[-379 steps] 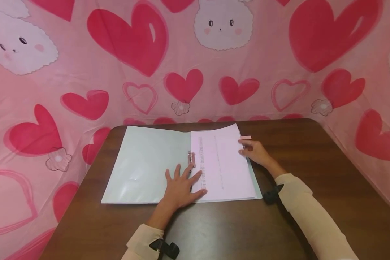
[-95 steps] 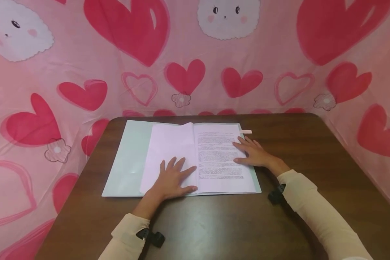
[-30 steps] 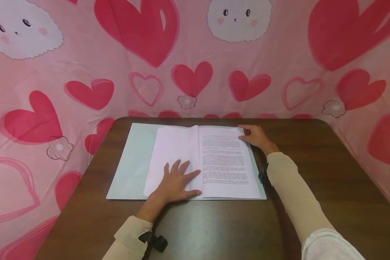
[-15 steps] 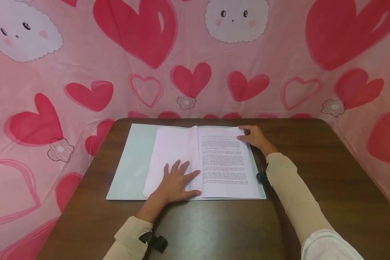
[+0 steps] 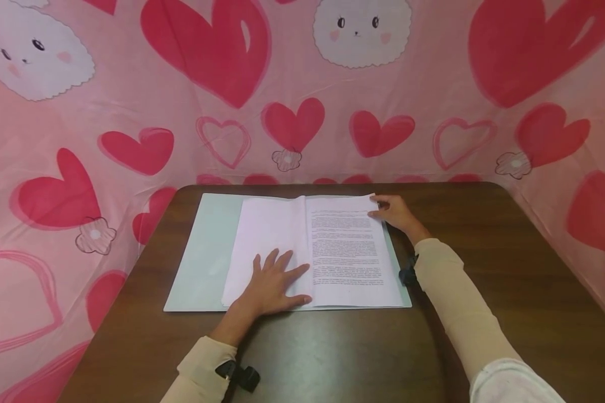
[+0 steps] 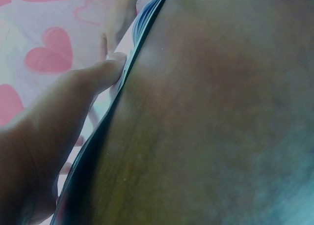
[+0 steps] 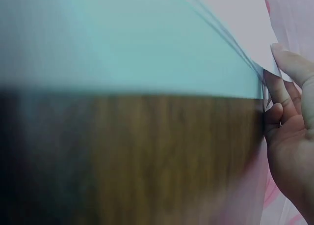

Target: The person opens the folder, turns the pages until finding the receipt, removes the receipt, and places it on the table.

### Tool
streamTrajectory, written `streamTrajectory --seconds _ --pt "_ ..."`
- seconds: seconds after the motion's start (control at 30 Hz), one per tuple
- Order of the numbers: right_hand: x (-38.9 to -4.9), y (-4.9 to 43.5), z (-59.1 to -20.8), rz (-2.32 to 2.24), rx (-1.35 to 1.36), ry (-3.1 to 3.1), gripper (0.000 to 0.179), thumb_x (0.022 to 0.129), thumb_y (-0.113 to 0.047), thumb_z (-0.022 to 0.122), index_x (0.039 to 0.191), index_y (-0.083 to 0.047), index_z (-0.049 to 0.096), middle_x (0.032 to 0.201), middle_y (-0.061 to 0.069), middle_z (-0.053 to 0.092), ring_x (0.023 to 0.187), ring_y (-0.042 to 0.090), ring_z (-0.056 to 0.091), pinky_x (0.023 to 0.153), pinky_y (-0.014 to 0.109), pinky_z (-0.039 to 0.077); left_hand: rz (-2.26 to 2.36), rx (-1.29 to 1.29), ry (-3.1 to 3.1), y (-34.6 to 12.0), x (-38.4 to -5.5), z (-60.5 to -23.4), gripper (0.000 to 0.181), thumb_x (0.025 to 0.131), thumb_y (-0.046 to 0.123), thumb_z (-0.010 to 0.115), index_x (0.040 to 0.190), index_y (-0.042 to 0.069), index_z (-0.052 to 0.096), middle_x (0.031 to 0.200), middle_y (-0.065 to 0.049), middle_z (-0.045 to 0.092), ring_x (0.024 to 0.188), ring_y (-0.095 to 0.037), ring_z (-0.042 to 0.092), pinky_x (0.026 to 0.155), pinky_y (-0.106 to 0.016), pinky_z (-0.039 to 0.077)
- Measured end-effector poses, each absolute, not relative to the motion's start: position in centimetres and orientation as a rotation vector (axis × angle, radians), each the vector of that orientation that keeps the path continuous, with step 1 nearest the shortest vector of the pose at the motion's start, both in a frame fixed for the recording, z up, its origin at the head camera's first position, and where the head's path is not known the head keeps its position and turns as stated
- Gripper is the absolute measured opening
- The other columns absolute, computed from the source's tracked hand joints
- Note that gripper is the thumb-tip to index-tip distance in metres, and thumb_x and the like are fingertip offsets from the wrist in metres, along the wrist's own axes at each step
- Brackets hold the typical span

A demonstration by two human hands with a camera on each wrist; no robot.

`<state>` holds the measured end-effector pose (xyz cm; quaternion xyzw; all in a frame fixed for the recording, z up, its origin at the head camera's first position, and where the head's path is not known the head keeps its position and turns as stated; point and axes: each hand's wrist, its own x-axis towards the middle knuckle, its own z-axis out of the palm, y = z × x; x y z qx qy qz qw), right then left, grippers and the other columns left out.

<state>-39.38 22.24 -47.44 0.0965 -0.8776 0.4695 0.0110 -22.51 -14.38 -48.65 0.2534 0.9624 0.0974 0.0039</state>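
Observation:
A pale green folder [image 5: 194, 263] lies open, with a stack of papers in it. Its left side bears a blank-looking turned sheet [image 5: 269, 224]; on the right is a printed sheet of paper [image 5: 348, 252] with dense lines of text. My left hand [image 5: 269, 286] rests flat with spread fingers on the turned sheet, its thumb by the fold. At the upper right corner, my right hand [image 5: 397, 214] pinches the printed sheet. In the right wrist view the thumb [image 7: 289, 63] is over the sheet's corner [image 7: 250, 28] and the fingers are under it, the corner lifted off the folder.
The folder lies on a dark brown wooden table [image 5: 327, 358]. A pink cloth [image 5: 327, 78] with hearts and white animal faces hangs behind and at both sides. A black camera strap [image 5: 239, 375] is on the left wrist, another [image 5: 408, 272] on the right.
Pages have been turned to the left since the earliest frame. My right hand has gone from lying on the right page to pinching its top corner, which has risen slightly. My left hand stays put lately.

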Motion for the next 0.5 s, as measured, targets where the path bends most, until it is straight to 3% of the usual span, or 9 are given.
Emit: streamTrajectory --seconds 0.17,0.33,0.43,0.5 --pt "-39.1 22.6 -47.5 1.478 0.265 -2.785 0.049 0.093 -0.011 0.074 0.138 0.005 0.059 0.14 0.029 0.059 0.101 0.031 0.059 0.081 0.014 0.049 0.302 0.803 3.016 -14.5 -22.5 -48.6 0.082 0.083 0.082 0.048 0.154 0.04 0.042 0.167 -0.01 0.034 0.155 -0.043 0.025 0.117 -0.08 0.013" --pt "-38.6 22.7 -47.3 1.497 0.211 -2.831 0.049 0.095 -0.016 0.071 0.14 0.001 0.059 0.141 0.027 0.059 0.112 0.037 0.059 0.105 0.041 0.051 0.305 0.813 3.018 -14.5 -22.5 -48.7 0.083 0.083 0.082 0.048 0.154 0.04 0.041 0.167 -0.009 0.034 0.155 -0.043 0.025 0.118 -0.079 0.013" --pt "-38.3 22.8 -47.4 1.51 0.199 -2.833 0.048 0.096 -0.016 0.071 0.139 0.001 0.059 0.138 0.027 0.061 0.11 0.038 0.062 0.108 0.049 0.05 0.312 0.812 3.016 -14.5 -22.5 -48.7 0.083 0.083 0.082 0.048 0.154 0.04 0.041 0.167 -0.009 0.034 0.155 -0.043 0.025 0.118 -0.079 0.012" --pt "-38.1 22.8 -47.5 1.504 0.208 -2.832 0.047 0.096 -0.016 0.07 0.139 0.001 0.06 0.136 0.027 0.063 0.106 0.036 0.064 0.106 0.046 0.053 0.32 0.807 3.014 -14.5 -22.5 -48.7 0.083 0.082 0.082 0.049 0.154 0.04 0.041 0.167 -0.009 0.034 0.155 -0.043 0.025 0.118 -0.079 0.012"
